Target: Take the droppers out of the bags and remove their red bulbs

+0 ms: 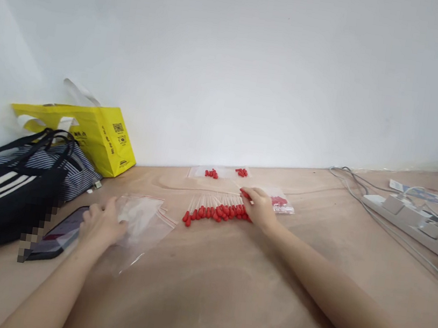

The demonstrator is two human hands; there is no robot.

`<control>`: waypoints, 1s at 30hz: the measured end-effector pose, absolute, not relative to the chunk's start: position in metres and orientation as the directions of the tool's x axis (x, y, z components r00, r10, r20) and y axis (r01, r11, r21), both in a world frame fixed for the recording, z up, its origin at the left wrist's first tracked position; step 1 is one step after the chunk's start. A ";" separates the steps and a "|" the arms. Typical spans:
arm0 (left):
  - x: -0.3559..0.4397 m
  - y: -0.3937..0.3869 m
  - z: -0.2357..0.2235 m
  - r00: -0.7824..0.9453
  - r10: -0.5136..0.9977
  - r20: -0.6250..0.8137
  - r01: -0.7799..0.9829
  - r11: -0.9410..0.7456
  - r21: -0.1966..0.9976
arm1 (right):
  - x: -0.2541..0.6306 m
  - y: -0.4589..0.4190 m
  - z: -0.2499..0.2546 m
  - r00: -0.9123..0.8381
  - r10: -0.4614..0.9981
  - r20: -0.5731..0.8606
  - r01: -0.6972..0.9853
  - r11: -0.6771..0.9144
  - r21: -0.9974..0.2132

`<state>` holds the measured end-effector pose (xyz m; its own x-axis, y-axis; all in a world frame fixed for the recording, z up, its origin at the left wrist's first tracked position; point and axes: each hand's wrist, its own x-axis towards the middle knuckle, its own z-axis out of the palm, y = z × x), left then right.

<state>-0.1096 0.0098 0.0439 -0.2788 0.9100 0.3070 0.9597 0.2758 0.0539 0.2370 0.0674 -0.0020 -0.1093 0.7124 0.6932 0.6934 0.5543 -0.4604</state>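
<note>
The left hand [101, 226], loosely open, rests on clear zip bags [141, 223], perhaps steadying them; the right hand [260, 208] pinches a red-headed stick [244, 192].

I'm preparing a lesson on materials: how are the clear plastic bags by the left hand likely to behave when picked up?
The clear plastic bags look thin and see-through, so one would probably flop rather than stay stiff. Their shiny glints suggest smooth film that may slip. Since they overlap, lifting one might drag others.

The wooden table [185, 289] and power strip [402, 222] show an indoor workspace (type unclear).
</note>
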 end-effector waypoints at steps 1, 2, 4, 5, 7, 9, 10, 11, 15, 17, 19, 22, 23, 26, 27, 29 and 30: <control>-0.104 0.008 0.043 -0.299 0.901 0.315 0.950 0.312 0.010 | 0.232 0.069 -0.004 -0.170 0.717 0.677 0.729 0.554 -0.403; -0.098 0.007 0.043 -0.289 0.905 0.312 0.948 0.316 -0.038 | 0.227 0.069 -0.005 -0.213 0.722 0.658 0.749 0.553 -0.365; -0.088 0.007 0.039 -0.235 0.934 0.268 0.957 0.271 -0.104 | 0.219 0.068 -0.008 -0.268 0.731 0.627 0.761 0.560 -0.327; -0.086 0.008 0.037 -0.214 0.949 0.230 0.961 0.247 -0.124 | 0.216 0.067 -0.009 -0.284 0.734 0.617 0.762 0.564 -0.320; -0.084 0.012 0.029 -0.194 0.971 0.139 0.968 0.213 -0.135 | 0.212 0.066 -0.010 -0.307 0.744 0.594 0.770 0.561 -0.304; -0.085 0.016 0.022 -0.200 0.979 0.047 0.972 0.205 -0.114 | 0.210 0.065 -0.010 -0.309 0.759 0.573 0.782 0.545 -0.301; -0.086 0.017 0.020 -0.208 0.978 0.007 0.973 0.208 -0.097 | 0.210 0.064 -0.009 -0.304 0.767 0.564 0.789 0.535 -0.302; -0.087 0.018 0.018 -0.218 0.976 -0.030 0.973 0.215 -0.081 | 0.210 0.064 -0.008 -0.296 0.775 0.558 0.796 0.523 -0.304; -0.085 0.017 0.016 -0.246 0.966 -0.078 0.968 0.241 -0.065 | 0.209 0.060 -0.005 -0.258 0.796 0.548 0.822 0.479 -0.308; -0.082 0.015 0.016 -0.240 0.968 -0.067 0.969 0.236 -0.070 | 0.209 0.057 -0.004 -0.250 0.799 0.546 0.830 0.468 -0.304; -0.079 0.014 0.016 -0.238 0.970 -0.048 0.970 0.235 -0.068 | 0.209 0.053 -0.002 -0.247 0.800 0.547 0.833 0.464 -0.302; -0.075 0.013 0.015 -0.248 0.969 -0.022 0.967 0.246 -0.067 | 0.219 0.053 -0.001 -0.208 0.803 0.559 0.844 0.436 -0.313; -0.075 0.013 0.015 -0.247 0.969 -0.014 0.967 0.246 -0.069 | 0.226 0.054 -0.001 -0.175 0.806 0.565 0.852 0.411 -0.323; -0.073 0.013 0.014 -0.234 0.972 0.015 0.969 0.234 -0.073 | 0.260 0.060 -0.005 -0.019 0.813 0.582 0.874 0.296 -0.385; -0.072 0.013 0.013 -0.231 0.973 0.024 0.970 0.232 -0.072 | 0.274 0.062 -0.009 0.026 0.816 0.577 0.871 0.265 -0.414; -0.071 0.012 0.014 -0.233 0.972 0.032 0.970 0.234 -0.069 | 0.305 0.065 -0.017 -0.005 0.848 0.531 0.846 0.287 -0.449; -0.070 0.012 0.014 -0.233 0.972 0.027 0.970 0.234 -0.064 | 0.319 0.066 -0.021 -0.038 0.856 0.516 0.829 0.315 -0.462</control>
<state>-0.0703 0.0120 0.0138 -0.2331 0.9721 0.0271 0.9700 0.2344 -0.0642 0.3186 0.0663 -0.0213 -0.0377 0.8559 0.5157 0.8289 0.3151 -0.4623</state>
